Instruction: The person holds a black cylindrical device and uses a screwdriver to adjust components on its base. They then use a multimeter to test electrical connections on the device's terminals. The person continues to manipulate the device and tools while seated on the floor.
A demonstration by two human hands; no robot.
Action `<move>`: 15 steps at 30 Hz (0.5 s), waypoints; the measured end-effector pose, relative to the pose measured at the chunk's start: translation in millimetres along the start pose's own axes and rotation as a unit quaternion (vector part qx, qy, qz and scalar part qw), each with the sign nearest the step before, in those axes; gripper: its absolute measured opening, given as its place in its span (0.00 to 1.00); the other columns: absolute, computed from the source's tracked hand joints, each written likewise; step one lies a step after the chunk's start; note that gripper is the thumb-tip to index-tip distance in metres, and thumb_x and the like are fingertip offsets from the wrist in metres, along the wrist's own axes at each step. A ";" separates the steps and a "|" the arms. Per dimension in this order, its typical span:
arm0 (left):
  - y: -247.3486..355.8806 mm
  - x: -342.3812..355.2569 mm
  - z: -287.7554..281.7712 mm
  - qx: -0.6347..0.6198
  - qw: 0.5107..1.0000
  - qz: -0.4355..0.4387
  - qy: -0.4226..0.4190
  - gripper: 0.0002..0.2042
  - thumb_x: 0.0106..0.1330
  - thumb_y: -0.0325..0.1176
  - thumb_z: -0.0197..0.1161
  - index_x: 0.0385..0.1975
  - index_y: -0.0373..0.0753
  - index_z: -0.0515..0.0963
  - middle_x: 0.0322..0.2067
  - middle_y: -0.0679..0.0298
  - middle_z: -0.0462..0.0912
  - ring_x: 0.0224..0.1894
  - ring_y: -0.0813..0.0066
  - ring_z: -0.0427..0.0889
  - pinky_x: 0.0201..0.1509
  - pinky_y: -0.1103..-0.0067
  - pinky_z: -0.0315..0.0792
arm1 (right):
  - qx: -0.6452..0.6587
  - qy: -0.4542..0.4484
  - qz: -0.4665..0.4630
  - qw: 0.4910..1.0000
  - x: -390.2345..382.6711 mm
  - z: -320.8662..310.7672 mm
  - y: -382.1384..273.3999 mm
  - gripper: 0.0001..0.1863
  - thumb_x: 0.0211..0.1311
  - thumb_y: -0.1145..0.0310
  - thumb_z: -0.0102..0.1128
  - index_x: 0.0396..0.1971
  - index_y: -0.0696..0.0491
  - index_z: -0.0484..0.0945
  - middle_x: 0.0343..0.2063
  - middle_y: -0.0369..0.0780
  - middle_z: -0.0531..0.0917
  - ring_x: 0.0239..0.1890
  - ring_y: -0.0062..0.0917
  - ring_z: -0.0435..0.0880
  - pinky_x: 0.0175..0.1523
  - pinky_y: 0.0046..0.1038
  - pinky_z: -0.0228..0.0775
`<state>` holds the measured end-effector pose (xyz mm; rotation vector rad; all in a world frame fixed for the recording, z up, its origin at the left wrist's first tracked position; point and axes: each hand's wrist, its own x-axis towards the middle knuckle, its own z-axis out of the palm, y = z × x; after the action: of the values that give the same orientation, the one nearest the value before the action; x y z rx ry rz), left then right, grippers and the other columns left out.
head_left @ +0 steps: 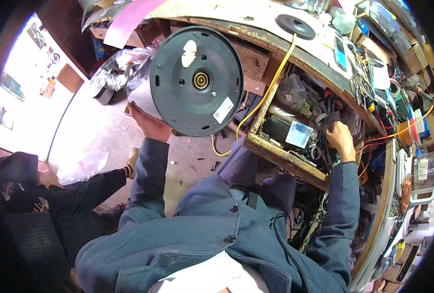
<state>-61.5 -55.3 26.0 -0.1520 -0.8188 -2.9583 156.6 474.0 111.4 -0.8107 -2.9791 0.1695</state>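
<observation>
We find the left grip (151, 124) closed on the side of an electric kettle (190, 95), fingers along its wall, just below the rim. The kettle is held up in front of the counter (258, 13), tipped so that its round black underside and central brass-coloured connector face us. We note the right grip (341, 138) inside an open wooden drawer (285, 164), fingers curled and touching a dark item (332, 118); we cannot tell whether they close on it. A black box (277, 128) lies in the drawer, left of that hand. A black round base (295, 26) rests on the counter, and a yellow cord (277, 74) hangs down between kettle and drawer.
</observation>
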 end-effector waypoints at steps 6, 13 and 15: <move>-2.2 5.6 -17.5 -0.010 0.999 0.002 0.039 0.31 0.81 0.64 0.43 0.75 0.53 0.65 0.71 0.70 0.74 0.73 0.61 0.72 0.77 0.58 0.64 | -0.033 -0.077 0.031 0.996 -2.7 2.1 -5.5 0.28 0.46 0.61 0.77 0.43 0.64 0.81 0.47 0.61 0.86 0.54 0.55 0.86 0.56 0.47 0.79; 0.6 -3.2 -6.6 -0.018 1.000 -0.001 0.012 0.31 0.79 0.65 0.48 0.74 0.52 0.67 0.70 0.72 0.75 0.72 0.63 0.73 0.77 0.58 0.63 | -0.014 -0.077 0.077 0.994 -5.5 -8.5 -17.7 0.26 0.47 0.64 0.73 0.47 0.61 0.82 0.46 0.60 0.87 0.55 0.55 0.86 0.58 0.47 0.78; -1.0 0.3 -17.7 -0.023 1.000 -0.002 0.006 0.32 0.79 0.65 0.48 0.73 0.52 0.68 0.70 0.71 0.75 0.72 0.63 0.73 0.76 0.58 0.64 | -0.005 -0.039 0.080 0.996 -10.8 -18.1 -18.9 0.25 0.48 0.64 0.73 0.46 0.60 0.82 0.45 0.58 0.88 0.54 0.54 0.86 0.56 0.47 0.78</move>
<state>-63.3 -63.5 10.5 -0.1340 -0.7520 -2.9798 157.8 454.0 131.4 -1.0675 -2.9886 0.1972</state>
